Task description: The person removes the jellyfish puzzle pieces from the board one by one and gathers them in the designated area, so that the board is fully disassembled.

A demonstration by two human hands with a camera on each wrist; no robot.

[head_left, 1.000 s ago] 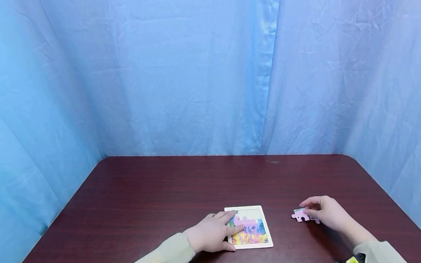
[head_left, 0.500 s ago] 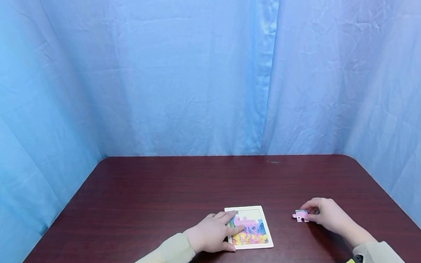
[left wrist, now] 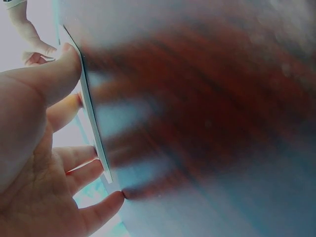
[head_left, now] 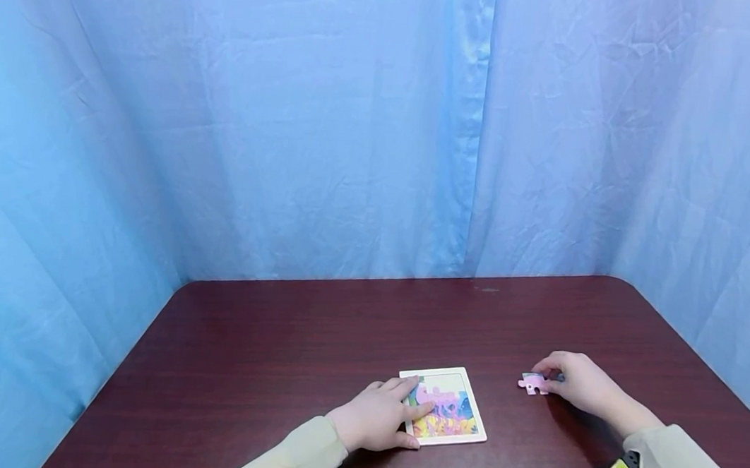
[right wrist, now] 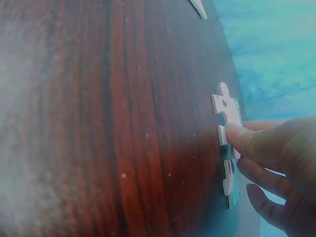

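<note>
The step in hand looks to be taking up a loose piece for a jigsaw while its tray is steadied. The right hand (head_left: 586,383) pinches a pink puzzle piece (head_left: 535,380) between thumb and fingertips, on or just above the dark table (head_left: 313,330), well to the right of the tray. A second piece (right wrist: 229,183) shows in the right wrist view beneath the lower fingers; whether it is joined to the pinched one or merely lies beside it, I cannot tell from that slant. The left hand (head_left: 375,414) lies with its fingers spread over the left edge of the white tray (head_left: 450,439), two fingertips reaching onto the picture and the thumb at the near left corner. Inside the tray, the fitted pieces (head_left: 457,422) make a pink figure with yellow below and blue at the right, while pale backing (head_left: 451,381) shows along the far side, so the top of the picture seems unfilled. The next move probably calls for a clean lift, with the piece turned so its knobs match that gap and the tray held from sliding.
</note>
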